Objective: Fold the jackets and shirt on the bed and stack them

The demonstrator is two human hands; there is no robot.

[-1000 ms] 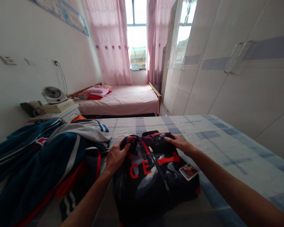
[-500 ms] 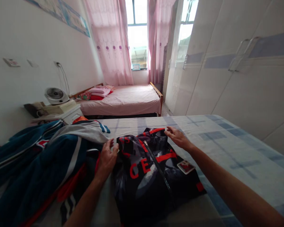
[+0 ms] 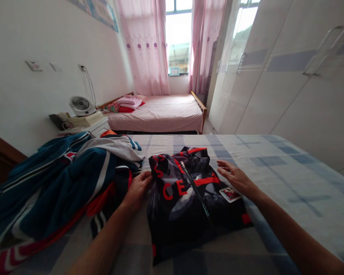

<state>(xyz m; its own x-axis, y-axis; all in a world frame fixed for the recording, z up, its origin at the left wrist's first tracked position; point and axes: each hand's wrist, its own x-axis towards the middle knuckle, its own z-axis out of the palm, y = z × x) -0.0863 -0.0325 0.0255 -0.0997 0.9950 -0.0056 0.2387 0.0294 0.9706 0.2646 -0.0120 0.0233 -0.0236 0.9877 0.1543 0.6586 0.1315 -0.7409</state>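
A black and grey zip-up jacket (image 3: 186, 206) with red letters and red stripes lies folded in front of me, its zip running down the middle. My left hand (image 3: 139, 188) is at the jacket's left edge, fingers bent together with the tips pinching the cloth there; the thumb is partly hidden. Off the jacket's right side hovers my right hand (image 3: 235, 178), fingers stretched out and holding nothing. Just below those fingers, a patch (image 3: 230, 194) with a white border shows on the jacket.
To the left is a heap of clothes (image 3: 60, 179), dark teal, grey and red. Everything lies on a bed with a blue and white checked sheet (image 3: 275, 183). Beyond stand a pink bed (image 3: 166, 114), a small fan (image 3: 81, 105) and white wardrobes (image 3: 286, 95) along the right.
My right hand has moved off the jacket's upper right corner, out to the right and lower. My left hand has slid a little down the left edge. The view has shifted.
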